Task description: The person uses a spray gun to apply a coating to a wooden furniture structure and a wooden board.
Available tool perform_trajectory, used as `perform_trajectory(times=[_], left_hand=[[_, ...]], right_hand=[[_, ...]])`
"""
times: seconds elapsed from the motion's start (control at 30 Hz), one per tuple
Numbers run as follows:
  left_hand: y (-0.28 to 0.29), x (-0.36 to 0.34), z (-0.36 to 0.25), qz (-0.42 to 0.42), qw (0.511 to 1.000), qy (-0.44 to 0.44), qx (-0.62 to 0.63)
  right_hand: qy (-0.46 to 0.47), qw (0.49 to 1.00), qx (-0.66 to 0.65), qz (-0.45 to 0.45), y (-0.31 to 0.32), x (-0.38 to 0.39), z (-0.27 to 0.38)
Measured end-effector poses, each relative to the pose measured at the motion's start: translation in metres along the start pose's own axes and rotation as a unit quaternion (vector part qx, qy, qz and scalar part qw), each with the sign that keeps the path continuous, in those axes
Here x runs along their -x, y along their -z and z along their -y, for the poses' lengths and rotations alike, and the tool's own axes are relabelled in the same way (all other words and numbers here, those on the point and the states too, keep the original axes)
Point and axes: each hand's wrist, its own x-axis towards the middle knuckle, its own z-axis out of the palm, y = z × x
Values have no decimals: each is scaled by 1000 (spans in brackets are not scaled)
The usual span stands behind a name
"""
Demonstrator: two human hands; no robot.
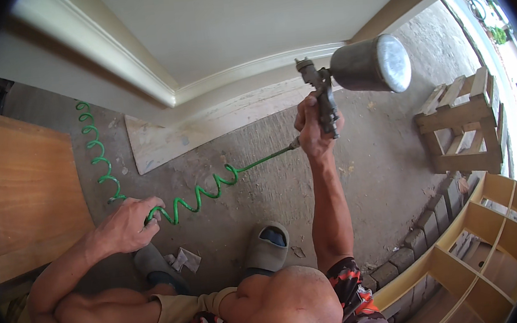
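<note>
My right hand (319, 127) is closed round the grip of a metal spray gun (325, 96), held up before a large pale panel (227, 27) with moulded edges. The gun's silver paint cup (369, 65) sticks out to the right of it. A coiled green air hose (198, 198) runs from the bottom of the grip leftward to my left hand (129, 225), whose fingers are wrapped round the coil. Past that hand the hose goes on, up and away to the far left.
A brown wooden board (22, 190) stands at the left. On the right are a slatted wooden crate (463, 123), a row of grey bricks (428, 226) and a yellowish compartmented wooden frame (467, 256). A whitish board (163, 142) lies under the panel. Crumpled paper (187, 259) rests by my slippers.
</note>
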Motion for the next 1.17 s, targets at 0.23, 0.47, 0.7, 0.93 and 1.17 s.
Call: perform_trajectory(times=[0.23, 0.47, 0.7, 0.93, 1.17], left_hand=[[1, -13, -18, -40, 997, -54, 37], [0, -25, -29, -33, 995, -76, 55], [2, -31, -37, -25, 996, -73, 53], [4, -30, -41, -28, 996, -70, 47], [9, -23, -30, -15, 997, -55, 46]], right_hand=[[15, 998, -32, -46, 50, -37, 6], [46, 992, 10, -118, 92, -75, 11], [38, 987, 13, -152, 116, -100, 23], [39, 982, 62, -172, 109, -94, 36], [70, 991, 39, -110, 67, -64, 21]])
